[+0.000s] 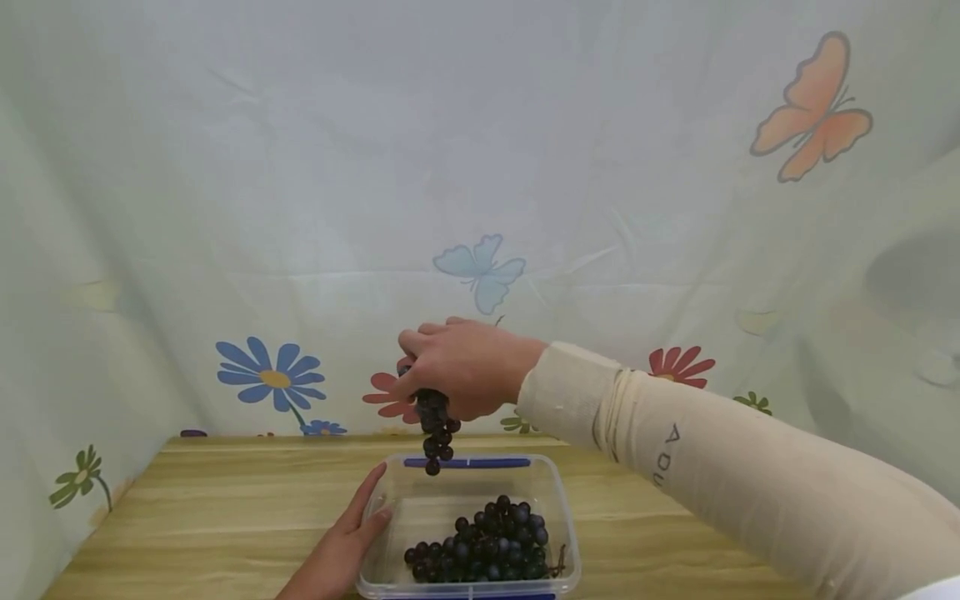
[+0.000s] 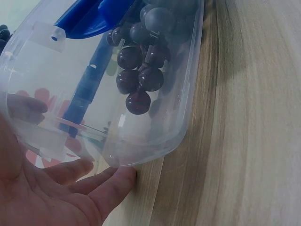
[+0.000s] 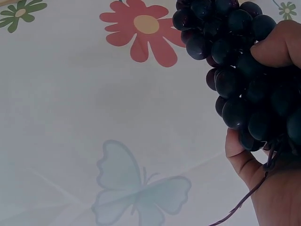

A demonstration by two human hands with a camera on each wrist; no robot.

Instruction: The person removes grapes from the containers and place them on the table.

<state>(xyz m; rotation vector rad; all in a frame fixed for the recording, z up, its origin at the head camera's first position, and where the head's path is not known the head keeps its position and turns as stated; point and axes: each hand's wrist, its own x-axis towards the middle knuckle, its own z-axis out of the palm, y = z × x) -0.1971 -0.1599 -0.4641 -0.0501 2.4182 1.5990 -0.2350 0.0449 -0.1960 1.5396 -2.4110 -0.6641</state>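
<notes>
My right hand (image 1: 465, 367) grips a bunch of dark grapes (image 3: 244, 80) and holds it raised above a clear plastic box (image 1: 564, 508). The bunch's lower end (image 1: 438, 442) dangles over the box's far rim, while a thin stem (image 3: 244, 200) trails past the wrist. Another pile of dark grapes (image 1: 491, 542) lies inside the box, towards its near right. At the box's left side, my left hand (image 1: 348, 533) holds the wall, thumb at the rim. Its fingers (image 2: 113, 188) touch the outside of a lower corner in the left wrist view.
The box stands on a wood-grain table (image 1: 247, 500) and has blue clips (image 1: 468, 462) on its long sides. Behind the table hangs a pale curtain (image 1: 360, 167) printed with flowers and butterflies. A small dark purple object (image 1: 193, 433) is at the table's far left edge.
</notes>
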